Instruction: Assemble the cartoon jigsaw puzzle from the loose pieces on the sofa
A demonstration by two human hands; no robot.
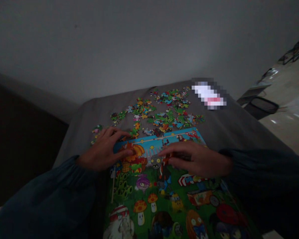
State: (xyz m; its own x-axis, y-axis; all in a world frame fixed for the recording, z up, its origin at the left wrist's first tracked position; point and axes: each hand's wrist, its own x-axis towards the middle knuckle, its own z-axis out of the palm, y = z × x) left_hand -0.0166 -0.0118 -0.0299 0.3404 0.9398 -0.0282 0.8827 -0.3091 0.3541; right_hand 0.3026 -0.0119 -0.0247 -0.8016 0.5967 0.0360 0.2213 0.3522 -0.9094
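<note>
A jigsaw board (149,196) with a colourful cartoon picture of zombies, mushrooms and plants lies in front of me. Its top strip is light blue, and the lower part is green. My left hand (108,147) rests at the board's upper left corner, thumb and forefinger spread apart with nothing seen between them. Over the upper middle, beside a grey zombie head, is my right hand (193,157). Its fingers curve together around a small reddish-brown patch; in the dim light I cannot make out whether that is a loose piece or the picture.
Loose jigsaw pieces (168,116) are heaped beyond the board, with a few more near my left hand. They lie on a grey cloth-covered table (82,122) against a pale wall (129,43). A bright, pixelated object (209,96) lies at the back right. Dark-framed furniture (262,104) stands at right.
</note>
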